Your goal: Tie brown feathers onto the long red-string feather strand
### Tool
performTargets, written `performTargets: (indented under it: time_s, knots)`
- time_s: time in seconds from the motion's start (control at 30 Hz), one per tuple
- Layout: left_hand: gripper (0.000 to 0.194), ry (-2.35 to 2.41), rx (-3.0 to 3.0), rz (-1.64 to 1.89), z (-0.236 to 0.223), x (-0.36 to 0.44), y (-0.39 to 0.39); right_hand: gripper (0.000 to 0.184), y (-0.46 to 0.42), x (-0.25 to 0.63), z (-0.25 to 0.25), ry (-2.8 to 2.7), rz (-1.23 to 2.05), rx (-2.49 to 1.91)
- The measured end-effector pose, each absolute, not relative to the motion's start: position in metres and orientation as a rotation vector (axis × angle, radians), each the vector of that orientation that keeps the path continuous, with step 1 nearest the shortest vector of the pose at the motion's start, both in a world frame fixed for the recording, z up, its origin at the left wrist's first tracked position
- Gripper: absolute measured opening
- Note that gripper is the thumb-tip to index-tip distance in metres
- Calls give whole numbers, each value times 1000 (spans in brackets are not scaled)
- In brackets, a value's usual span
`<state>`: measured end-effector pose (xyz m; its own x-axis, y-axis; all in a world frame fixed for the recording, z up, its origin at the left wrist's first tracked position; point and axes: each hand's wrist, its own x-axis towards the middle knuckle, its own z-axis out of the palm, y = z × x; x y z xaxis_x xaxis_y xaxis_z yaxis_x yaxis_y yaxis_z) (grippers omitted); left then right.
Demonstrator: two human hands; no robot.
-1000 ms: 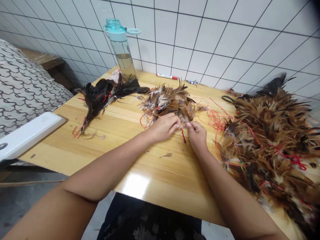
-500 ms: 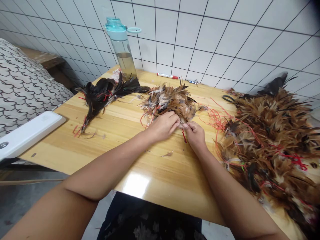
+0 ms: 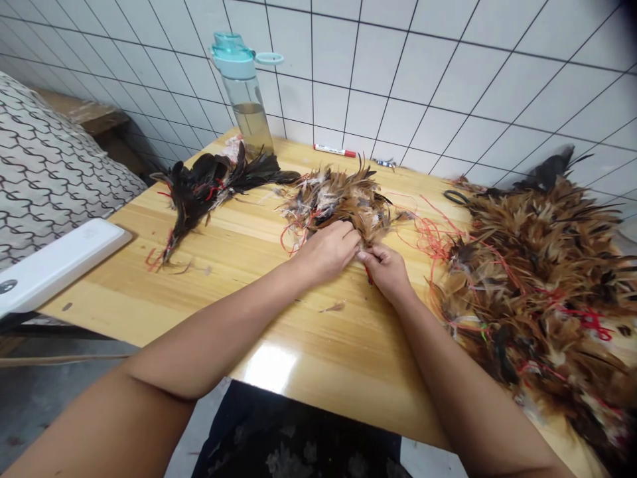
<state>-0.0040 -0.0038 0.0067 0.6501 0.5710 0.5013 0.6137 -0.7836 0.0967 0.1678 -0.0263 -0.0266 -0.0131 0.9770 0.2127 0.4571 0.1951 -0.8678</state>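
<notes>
My left hand (image 3: 331, 249) is closed at the front edge of a heap of brown feathers (image 3: 343, 196) near the middle of the table. Right beside it, my right hand (image 3: 387, 265) pinches with thumb and forefinger, the fingertips of both hands nearly meeting. Brown feathers show just above the pinch, and a short dark red string (image 3: 369, 273) hangs below it. What lies inside the left fingers is hidden. White fluff and red thread (image 3: 298, 229) are mixed into the heap's left side.
Black feathers (image 3: 194, 189) tied with red lie at the left. Behind them stand a water bottle (image 3: 251, 119) and a red-capped marker (image 3: 334, 151). Tangled red string (image 3: 430, 239) runs toward a large pile of brown feathers (image 3: 542, 265) on the right. A white device (image 3: 64, 265) rests at the left edge.
Both hands have stayed close together at the heap's front edge, with the fingertips shifting slightly. Less of the red string shows below my right hand.
</notes>
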Motion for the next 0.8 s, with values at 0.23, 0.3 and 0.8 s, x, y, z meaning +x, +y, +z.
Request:
performTargets:
  time_s: [0.23,0.3,0.8]
  knots:
    - [16,-1186,-2881,-1041,10,-9,0,27,-25,170,-29,-1489,834,-1416]
    - [18,-1249,-2850,-1118,11,-12,2,29,-26,170,-28,-1455,863,-1394]
    - [13,-1191,-3008,-791,3,-8,-3,38,-23,171,-20,-950,955,-1244]
